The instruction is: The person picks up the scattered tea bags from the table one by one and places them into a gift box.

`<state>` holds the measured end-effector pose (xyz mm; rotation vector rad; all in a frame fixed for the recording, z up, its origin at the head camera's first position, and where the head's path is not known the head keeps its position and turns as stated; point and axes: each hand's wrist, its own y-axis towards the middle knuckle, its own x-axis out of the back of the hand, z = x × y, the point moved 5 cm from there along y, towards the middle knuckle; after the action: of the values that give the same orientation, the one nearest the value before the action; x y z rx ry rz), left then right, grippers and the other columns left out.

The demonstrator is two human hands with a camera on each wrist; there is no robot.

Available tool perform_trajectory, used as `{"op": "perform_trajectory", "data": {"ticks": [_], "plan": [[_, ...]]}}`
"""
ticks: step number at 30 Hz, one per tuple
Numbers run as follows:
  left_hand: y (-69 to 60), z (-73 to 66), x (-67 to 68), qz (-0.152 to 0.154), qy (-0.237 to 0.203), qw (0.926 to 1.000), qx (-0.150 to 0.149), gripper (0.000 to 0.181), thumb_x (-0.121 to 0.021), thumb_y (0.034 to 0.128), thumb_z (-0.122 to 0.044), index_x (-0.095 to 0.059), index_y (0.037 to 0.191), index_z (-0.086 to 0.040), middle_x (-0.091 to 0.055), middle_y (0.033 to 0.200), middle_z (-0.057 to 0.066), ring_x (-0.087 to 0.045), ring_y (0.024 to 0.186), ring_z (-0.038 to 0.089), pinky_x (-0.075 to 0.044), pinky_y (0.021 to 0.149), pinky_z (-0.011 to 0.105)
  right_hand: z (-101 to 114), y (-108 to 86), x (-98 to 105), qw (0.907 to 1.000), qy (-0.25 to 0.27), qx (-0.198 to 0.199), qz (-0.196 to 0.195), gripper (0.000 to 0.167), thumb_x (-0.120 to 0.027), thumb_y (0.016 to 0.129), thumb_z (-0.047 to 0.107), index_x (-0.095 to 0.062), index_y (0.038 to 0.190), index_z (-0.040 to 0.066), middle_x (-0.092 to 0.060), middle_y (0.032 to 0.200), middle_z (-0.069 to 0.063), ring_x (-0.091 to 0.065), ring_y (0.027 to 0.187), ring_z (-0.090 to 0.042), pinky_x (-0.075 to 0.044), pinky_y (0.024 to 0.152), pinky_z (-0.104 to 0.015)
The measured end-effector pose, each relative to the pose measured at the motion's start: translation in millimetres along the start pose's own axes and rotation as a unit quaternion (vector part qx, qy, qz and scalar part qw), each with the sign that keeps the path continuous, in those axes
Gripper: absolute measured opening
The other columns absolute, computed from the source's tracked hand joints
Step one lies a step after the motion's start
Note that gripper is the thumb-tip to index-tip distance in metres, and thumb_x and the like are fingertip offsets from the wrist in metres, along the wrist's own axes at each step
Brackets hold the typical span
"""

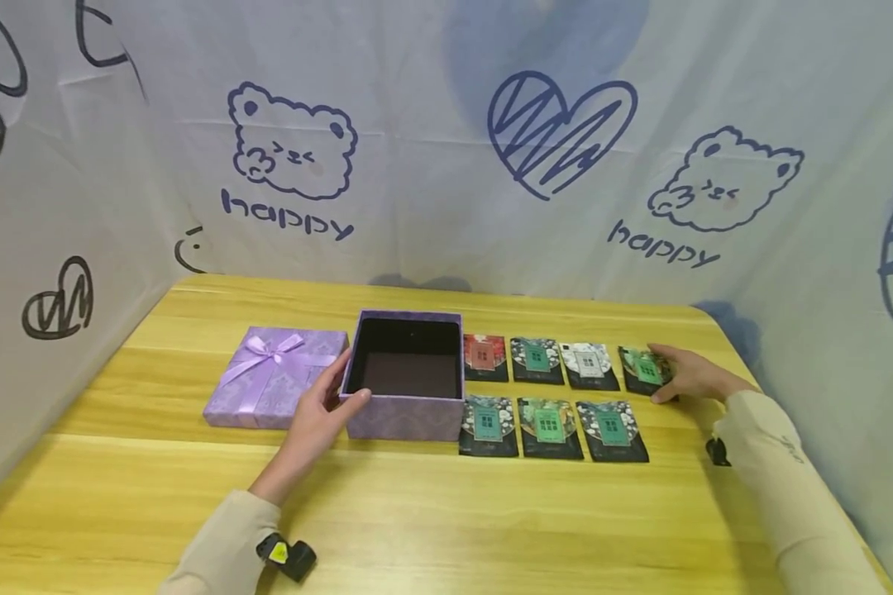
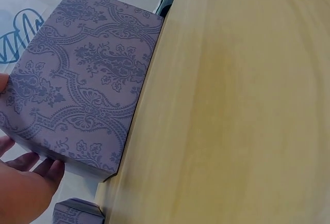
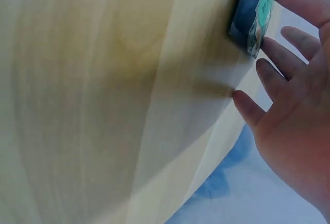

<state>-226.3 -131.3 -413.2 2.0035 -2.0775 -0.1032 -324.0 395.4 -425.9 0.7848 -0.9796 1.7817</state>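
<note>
An uncovered purple patterned box (image 1: pixel 405 418), dark inside, stands on the table. My left hand (image 1: pixel 316 426) holds its front left corner, thumb on the rim and fingers against the left side; the left wrist view shows these fingers (image 2: pixel 50 170) bent against the box (image 2: pixel 85 79). To the right lie several small packets in two rows, with red, green and white fronts. At the far right of the back row, my right hand (image 1: pixel 688 373) spreads its thumb and fingers around the right edge of a green and black packet (image 1: pixel 642 369), which lies flat.
A purple lid (image 1: pixel 268 380) with a ribbon bow lies left of the box. The front row has three packets, among them a green one (image 1: pixel 550 428). A white cloth with blue drawings hangs behind the wooden table (image 1: pixel 417 512).
</note>
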Motion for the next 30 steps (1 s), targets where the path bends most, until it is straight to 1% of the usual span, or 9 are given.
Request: {"op": "perform_trajectory", "data": {"ticks": [6, 9, 14, 18, 20, 21, 23, 27, 30], "plan": [[0.2, 0.5, 0.4, 0.000, 0.002, 1.0000, 0.007, 0.065, -0.063, 0.0903, 0.000, -0.034, 0.148, 0.002, -0.038, 0.146, 0.026, -0.041, 0.129, 0.040, -0.041, 0.091, 0.013, -2, -6.9, 2, 0.9994, -0.028, -0.005, -0.021, 0.102, -0.085, 0.073, 0.027, -0.025, 0.145, -0.014, -0.024, 0.142, -0.042, -0.024, 0.127, -0.059, -0.026, 0.099, -0.068], [-0.3, 1.6, 1.8, -0.001, 0.007, 0.9999, 0.012, 0.065, -0.063, 0.0905, 0.000, -0.033, 0.149, 0.001, -0.037, 0.147, 0.025, -0.040, 0.131, 0.038, -0.041, 0.097, 0.021, -1, -12.4, 0, 0.9982, -0.049, -0.002, -0.033, 0.100, -0.082, 0.076, 0.036, -0.027, 0.144, -0.014, -0.029, 0.140, -0.043, -0.031, 0.124, -0.058, -0.031, 0.097, -0.067], [-0.7, 2.7, 1.3, 0.004, 0.013, 0.9998, 0.014, 0.066, -0.064, 0.0907, -0.001, -0.032, 0.149, 0.000, -0.036, 0.148, 0.024, -0.039, 0.132, 0.036, -0.037, 0.104, 0.040, -3, -20.4, -4, 0.9958, -0.066, 0.019, -0.060, 0.096, -0.078, 0.079, 0.037, -0.030, 0.142, -0.015, -0.040, 0.132, -0.042, -0.044, 0.114, -0.055, -0.039, 0.089, -0.065], [-1.2, 4.6, 0.7, 0.006, 0.014, 0.9997, 0.018, 0.066, -0.064, 0.0910, -0.002, -0.033, 0.149, 0.000, -0.036, 0.148, 0.024, -0.037, 0.133, 0.036, -0.035, 0.104, 0.043, -6, -23.0, -6, 0.9945, -0.071, 0.026, -0.074, 0.093, -0.078, 0.080, 0.036, -0.032, 0.141, -0.015, -0.043, 0.127, -0.042, -0.048, 0.106, -0.052, -0.042, 0.083, -0.062], [-1.6, 4.9, 0.6, 0.007, 0.013, 0.9997, 0.019, 0.066, -0.064, 0.0911, -0.002, -0.033, 0.149, 0.000, -0.036, 0.148, 0.024, -0.037, 0.133, 0.036, -0.035, 0.104, 0.041, -7, -23.2, -6, 0.9940, -0.073, 0.022, -0.079, 0.092, -0.077, 0.080, 0.038, -0.033, 0.141, -0.015, -0.043, 0.126, -0.042, -0.048, 0.106, -0.052, -0.043, 0.082, -0.062], [-1.6, 4.9, 0.6, 0.007, 0.013, 0.9997, 0.019, 0.066, -0.064, 0.0912, -0.003, -0.033, 0.149, 0.000, -0.036, 0.148, 0.024, -0.038, 0.133, 0.036, -0.036, 0.104, 0.038, -6, -23.0, -7, 0.9940, -0.071, 0.021, -0.081, 0.092, -0.077, 0.080, 0.038, -0.033, 0.141, -0.014, -0.042, 0.127, -0.043, -0.047, 0.107, -0.053, -0.042, 0.083, -0.063], [-1.7, 4.7, 0.5, 0.007, 0.012, 0.9997, 0.018, 0.066, -0.064, 0.0913, -0.003, -0.033, 0.149, -0.001, -0.036, 0.148, 0.023, -0.038, 0.133, 0.035, -0.039, 0.102, 0.031, -4, -23.1, -7, 0.9937, -0.067, 0.021, -0.087, 0.092, -0.076, 0.081, 0.039, -0.032, 0.141, -0.014, -0.039, 0.129, -0.043, -0.044, 0.110, -0.054, -0.040, 0.085, -0.065], [-1.6, 4.5, 0.6, 0.006, 0.008, 0.9998, 0.014, 0.065, -0.064, 0.0912, -0.003, -0.033, 0.149, -0.001, -0.037, 0.147, 0.024, -0.040, 0.131, 0.036, -0.040, 0.094, 0.015, 8, -23.1, -7, 0.9931, -0.052, 0.023, -0.102, 0.091, -0.071, 0.085, 0.040, -0.028, 0.143, -0.015, -0.036, 0.133, -0.042, -0.041, 0.115, -0.055, -0.037, 0.090, -0.066], [-1.5, 4.9, 0.4, 0.006, 0.007, 0.9999, 0.010, 0.065, -0.064, 0.0911, -0.002, -0.033, 0.149, 0.000, -0.038, 0.147, 0.024, -0.040, 0.130, 0.037, -0.040, 0.090, 0.011, 16, -23.8, -7, 0.9919, -0.044, 0.024, -0.117, 0.090, -0.066, 0.088, 0.040, -0.024, 0.144, -0.016, -0.034, 0.135, -0.043, -0.037, 0.119, -0.056, -0.034, 0.094, -0.067]]}}
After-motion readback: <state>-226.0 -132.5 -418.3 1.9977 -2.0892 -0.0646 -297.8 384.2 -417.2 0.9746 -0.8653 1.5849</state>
